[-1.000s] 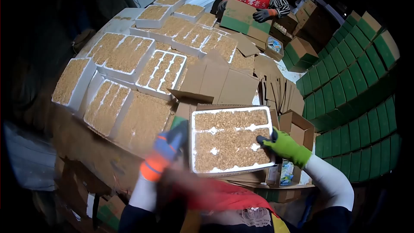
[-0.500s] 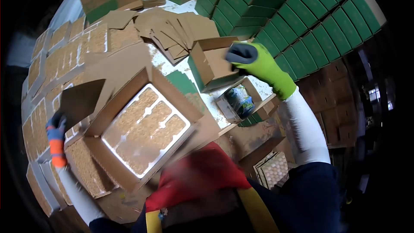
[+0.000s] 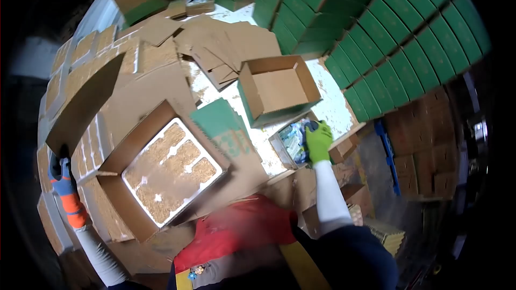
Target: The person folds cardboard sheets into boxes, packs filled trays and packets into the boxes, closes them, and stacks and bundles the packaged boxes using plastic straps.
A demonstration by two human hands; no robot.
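My left hand (image 3: 62, 174), in a blue and orange glove, grips the lower end of a cardboard sheet (image 3: 88, 107) held up at the left. My right hand (image 3: 318, 138), in a green glove with dark fingertips, reaches into a small box (image 3: 277, 145) of blue and white packets (image 3: 293, 140); its fingertips are hidden among them, so any hold is unclear. Between my hands stands an open carton (image 3: 150, 110), with a white foam tray (image 3: 201, 153) of brown grainy filling inside.
An empty open carton (image 3: 279, 88) stands beyond the packet box. Flat cardboard pieces (image 3: 226, 37) lie behind it. Green cartons (image 3: 376, 48) are stacked at the right, more filled trays (image 3: 86, 45) at the left. Egg trays (image 3: 387, 236) sit low at the right. Another person is partly visible at the top.
My right hand has gone from the filled tray, over the open carton, down into the packet box. My left hand has moved left and now holds a cardboard sheet. The view has turned right.
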